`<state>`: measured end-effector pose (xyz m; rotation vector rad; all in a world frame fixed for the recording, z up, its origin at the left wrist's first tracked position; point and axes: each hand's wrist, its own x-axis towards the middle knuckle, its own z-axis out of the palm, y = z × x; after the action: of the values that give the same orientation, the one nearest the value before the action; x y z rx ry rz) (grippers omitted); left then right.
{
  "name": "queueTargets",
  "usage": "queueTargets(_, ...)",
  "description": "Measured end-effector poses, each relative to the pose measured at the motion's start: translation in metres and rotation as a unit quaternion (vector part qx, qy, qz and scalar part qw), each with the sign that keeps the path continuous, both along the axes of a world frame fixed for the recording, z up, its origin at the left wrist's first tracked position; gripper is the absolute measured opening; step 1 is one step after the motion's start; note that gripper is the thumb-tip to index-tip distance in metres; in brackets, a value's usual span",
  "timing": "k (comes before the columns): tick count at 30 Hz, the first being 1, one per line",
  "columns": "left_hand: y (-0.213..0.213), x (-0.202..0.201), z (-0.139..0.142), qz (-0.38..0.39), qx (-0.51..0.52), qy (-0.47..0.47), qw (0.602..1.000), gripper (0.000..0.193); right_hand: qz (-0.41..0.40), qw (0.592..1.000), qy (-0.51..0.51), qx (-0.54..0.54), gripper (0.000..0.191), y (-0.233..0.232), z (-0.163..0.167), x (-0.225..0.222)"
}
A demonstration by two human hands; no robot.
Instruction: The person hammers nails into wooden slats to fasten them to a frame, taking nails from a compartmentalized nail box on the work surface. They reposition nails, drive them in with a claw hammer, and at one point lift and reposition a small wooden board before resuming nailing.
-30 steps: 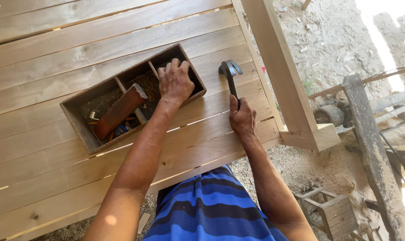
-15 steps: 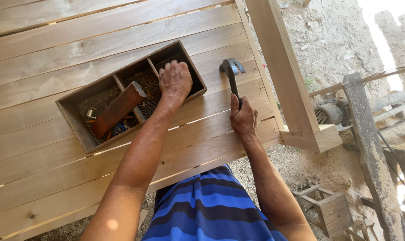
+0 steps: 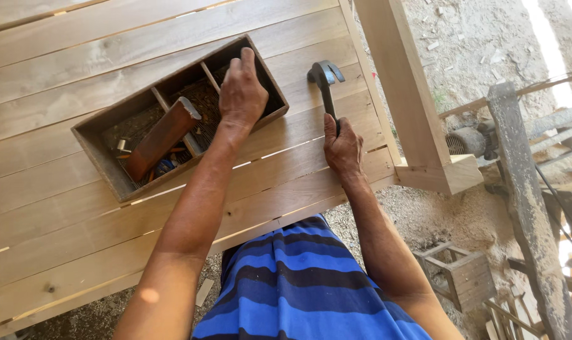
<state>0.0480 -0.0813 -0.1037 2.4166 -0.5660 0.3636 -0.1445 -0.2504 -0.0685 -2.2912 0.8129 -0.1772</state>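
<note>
- Right hand (image 3: 342, 146) closed around the lower handle of a claw hammer (image 3: 324, 79), resting with it on the plank deck (image 3: 59, 214); head and claw pointing away, near the upright timber post (image 3: 404, 94).
- Left hand (image 3: 242, 94) reaching into the right-hand compartment of the wooden tool box (image 3: 103, 160), fingers curled down inside; whether anything is pinched between them cannot be told, the palm hiding it.
- Hammer likely head-heavy, rigid, steel-ended; best gripped low on the handle for swing, nearer the head for control. Dark handle possibly smooth, so a full wrap of fingers advisable.
- Box contents in that compartment look like small dark loose bits, too fine to identify; probably light, hard, perhaps sharp, best taken by fingertip pinch.
- Reddish wooden block (image 3: 163, 135) lying slanted in the left part of the box, beside small metal pieces; stiff and easy to grasp across its width.
- Box itself stiff, thick-walled, probably weighty when loaded; sits flat on the planks.
</note>
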Motion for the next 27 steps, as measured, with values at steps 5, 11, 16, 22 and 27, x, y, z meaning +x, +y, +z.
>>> queueTargets(5, -0.010, -0.008, 0.027, -0.043, -0.263, 0.111, 0.958, 0.016, -0.001, 0.999, -0.025, 0.035, 0.060, -0.011, 0.007, -0.006)
queueTargets(11, -0.082, -0.039, 0.042, -0.140, -0.377, 0.128, 0.907, 0.023, -0.061, 0.986, -0.060, 0.145, 0.055, -0.024, 0.040, -0.017)
queueTargets(16, -0.156, -0.031, 0.016, -0.053, -0.395, 0.182, 0.899, 0.008, -0.063, 0.994, -0.087, -0.004, 0.057, -0.043, 0.070, -0.011)
queueTargets(22, -0.197, 0.015, -0.008, -0.102, -0.307, 0.157, 0.933, 0.012, -0.081, 0.995, -0.062, 0.022, 0.058, -0.056, 0.076, 0.003)
queueTargets(27, -0.195, 0.027, -0.009, -0.151, -0.236, 0.164, 0.946, 0.004, -0.077, 0.995, -0.055, -0.020, 0.060, -0.062, 0.067, 0.010)
